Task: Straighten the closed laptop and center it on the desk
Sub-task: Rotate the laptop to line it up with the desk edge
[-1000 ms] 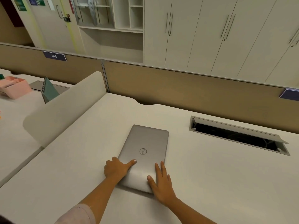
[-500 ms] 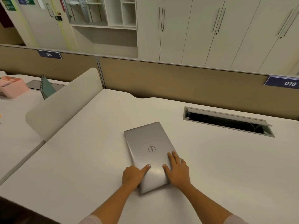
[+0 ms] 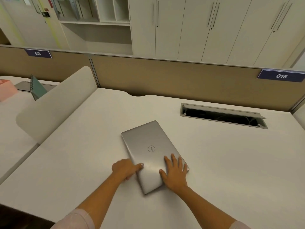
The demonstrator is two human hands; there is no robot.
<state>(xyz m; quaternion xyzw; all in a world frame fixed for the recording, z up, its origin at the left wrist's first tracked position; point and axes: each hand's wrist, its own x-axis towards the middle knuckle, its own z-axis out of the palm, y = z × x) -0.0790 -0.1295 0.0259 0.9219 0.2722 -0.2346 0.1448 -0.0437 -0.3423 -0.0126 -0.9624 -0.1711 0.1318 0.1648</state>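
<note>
A closed silver laptop (image 3: 148, 146) lies on the white desk (image 3: 222, 162), its long axis running away from me and skewed, the far end leaning left. My left hand (image 3: 124, 169) grips its near left edge, thumb on the lid and fingers curled at the side. My right hand (image 3: 175, 172) lies flat on the near right corner of the lid, fingers spread.
An open cable tray slot (image 3: 222, 115) is cut into the desk at the back right. A rounded white divider (image 3: 54, 103) borders the desk on the left, with a green notebook (image 3: 37, 88) beyond it. A tan partition (image 3: 165, 76) runs along the back.
The laptop has turned counter-clockwise under both hands: its far end now leans left, and it sits further to the right on the desk. Both hands have stayed on its near end.
</note>
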